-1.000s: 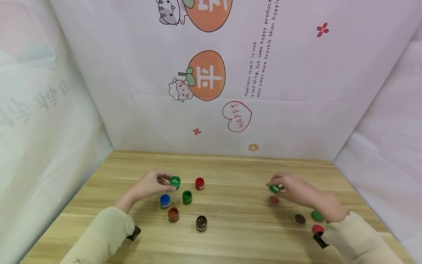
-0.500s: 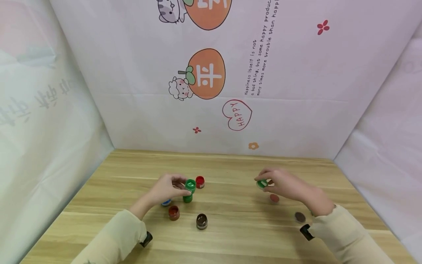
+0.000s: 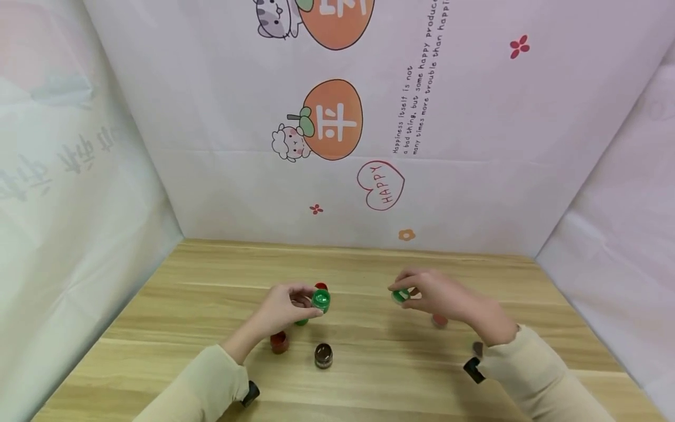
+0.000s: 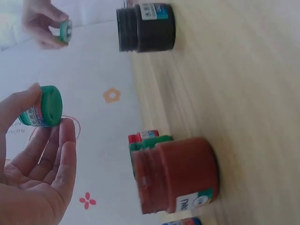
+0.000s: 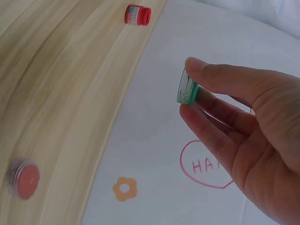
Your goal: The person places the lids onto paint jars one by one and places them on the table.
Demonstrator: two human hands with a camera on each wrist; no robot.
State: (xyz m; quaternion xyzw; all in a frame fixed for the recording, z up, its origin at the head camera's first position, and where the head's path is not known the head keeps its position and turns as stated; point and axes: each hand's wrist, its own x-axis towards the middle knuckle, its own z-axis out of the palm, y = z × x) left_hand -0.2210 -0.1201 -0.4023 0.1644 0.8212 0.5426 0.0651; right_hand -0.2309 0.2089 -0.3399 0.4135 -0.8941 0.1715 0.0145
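Head view: the left hand (image 3: 283, 308) pinches an uncapped green jar (image 3: 321, 300), the right hand (image 3: 433, 294) a green lid (image 3: 398, 297), well apart. Left wrist: near that hand, a brown jar (image 4: 187, 171) stands also uncapped. Right wrist: reddish lid (image 5: 28, 181) lies apart from the hand

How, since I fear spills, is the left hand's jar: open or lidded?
Open: the green jar is uncovered on top; the right hand holds a lid.
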